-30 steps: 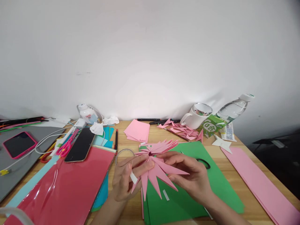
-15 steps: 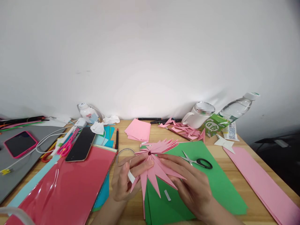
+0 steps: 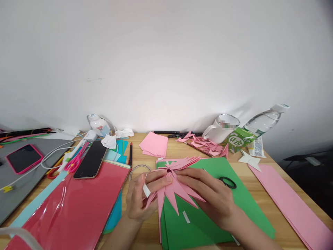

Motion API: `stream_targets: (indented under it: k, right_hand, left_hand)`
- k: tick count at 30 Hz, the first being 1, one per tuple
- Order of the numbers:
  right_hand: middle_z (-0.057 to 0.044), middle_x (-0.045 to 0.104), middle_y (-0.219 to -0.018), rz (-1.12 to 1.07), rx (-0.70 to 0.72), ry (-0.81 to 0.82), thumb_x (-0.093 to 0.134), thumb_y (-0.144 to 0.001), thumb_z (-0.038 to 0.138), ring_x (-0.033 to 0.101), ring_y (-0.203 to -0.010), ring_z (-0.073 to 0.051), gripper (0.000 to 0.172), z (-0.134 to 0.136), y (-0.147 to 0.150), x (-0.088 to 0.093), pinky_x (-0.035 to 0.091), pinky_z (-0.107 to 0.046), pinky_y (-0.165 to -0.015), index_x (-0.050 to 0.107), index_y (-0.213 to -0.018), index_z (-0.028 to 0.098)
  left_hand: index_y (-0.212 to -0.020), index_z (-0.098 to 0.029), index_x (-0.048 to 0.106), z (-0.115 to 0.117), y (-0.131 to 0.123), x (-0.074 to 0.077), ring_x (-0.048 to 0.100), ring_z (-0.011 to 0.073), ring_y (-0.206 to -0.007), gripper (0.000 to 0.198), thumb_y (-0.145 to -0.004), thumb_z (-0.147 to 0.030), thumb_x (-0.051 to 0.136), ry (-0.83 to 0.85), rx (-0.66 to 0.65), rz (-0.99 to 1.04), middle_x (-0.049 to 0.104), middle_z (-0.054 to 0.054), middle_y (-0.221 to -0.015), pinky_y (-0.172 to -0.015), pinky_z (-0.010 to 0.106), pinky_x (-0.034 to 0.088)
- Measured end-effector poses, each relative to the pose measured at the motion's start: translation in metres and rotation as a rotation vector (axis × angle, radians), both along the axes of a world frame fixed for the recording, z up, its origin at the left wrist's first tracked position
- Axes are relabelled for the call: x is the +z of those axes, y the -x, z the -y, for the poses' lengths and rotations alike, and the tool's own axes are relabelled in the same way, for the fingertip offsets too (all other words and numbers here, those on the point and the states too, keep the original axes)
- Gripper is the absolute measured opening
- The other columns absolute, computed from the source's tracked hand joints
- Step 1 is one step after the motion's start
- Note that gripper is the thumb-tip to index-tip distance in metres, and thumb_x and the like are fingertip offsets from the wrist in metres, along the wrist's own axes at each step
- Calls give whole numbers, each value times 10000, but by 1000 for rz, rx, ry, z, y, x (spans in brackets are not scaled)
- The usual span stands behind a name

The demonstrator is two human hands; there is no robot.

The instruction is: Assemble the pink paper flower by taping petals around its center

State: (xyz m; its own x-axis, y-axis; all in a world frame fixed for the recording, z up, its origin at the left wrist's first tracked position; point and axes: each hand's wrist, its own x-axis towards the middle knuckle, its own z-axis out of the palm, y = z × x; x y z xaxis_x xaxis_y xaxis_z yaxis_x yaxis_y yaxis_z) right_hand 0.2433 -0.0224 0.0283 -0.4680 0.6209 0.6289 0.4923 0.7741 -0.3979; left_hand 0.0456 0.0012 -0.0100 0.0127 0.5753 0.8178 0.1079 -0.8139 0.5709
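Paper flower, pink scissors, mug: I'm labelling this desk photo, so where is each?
paper flower [image 3: 173, 190]: head view, on a lower petal between the hands.
pink scissors [image 3: 75, 160]: head view, near the pivot, above the handle loops.
mug [image 3: 217, 133]: head view, on its white side wall.

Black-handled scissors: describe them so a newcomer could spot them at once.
Start at the green paper sheet in the middle of the wooden table. On it, just beyond the right hand, lie the black-handled scissors, their blades mostly hidden behind the hand. The other scissors, far left beside the black phone, have pink handles.
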Motion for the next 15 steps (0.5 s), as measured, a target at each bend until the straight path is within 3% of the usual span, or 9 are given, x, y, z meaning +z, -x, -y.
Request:
stream_targets:
  k: [4,9,12,15]
  right_hand:
    - [-125,597,-1128,-4,76,18,430,-851,32,556,-1076,-173,380,-6,-3,-1,494,-254,-880,494,-1212,133]
    - [-105,623,-1094,-88,93,45,466,-847,55,586,-1031,-178,385,-11,-2,-5,521,-279,-836,494,-1215,166]
    - [-84,647,-1055,-167,43,54,512,-833,70,613,-975,-172,382,-13,4,-4,524,-285,-818,507,-1191,202]
    - [-63,674,-942,-228,-45,209,557,-832,178,642,-829,-163,227,-23,10,-5,533,-273,-736,580,-1056,211]
  left_hand:
    - [-1423,-210,144,-2,2,-1,638,212,-966,877,-718,-90,652,-148,7,-204,703,46,-987,-845,350,505]
    - [-1424,-245,95,-2,1,2,657,219,-918,927,-710,-102,668,-111,41,-226,714,45,-954,-807,368,517]
    - [-1421,-272,92,1,-7,7,679,216,-815,969,-685,-96,697,34,73,-148,724,45,-905,-799,383,524]
    - [-1414,-240,173,0,-16,17,682,197,-702,938,-663,-145,726,361,161,-18,725,24,-778,-717,326,548]
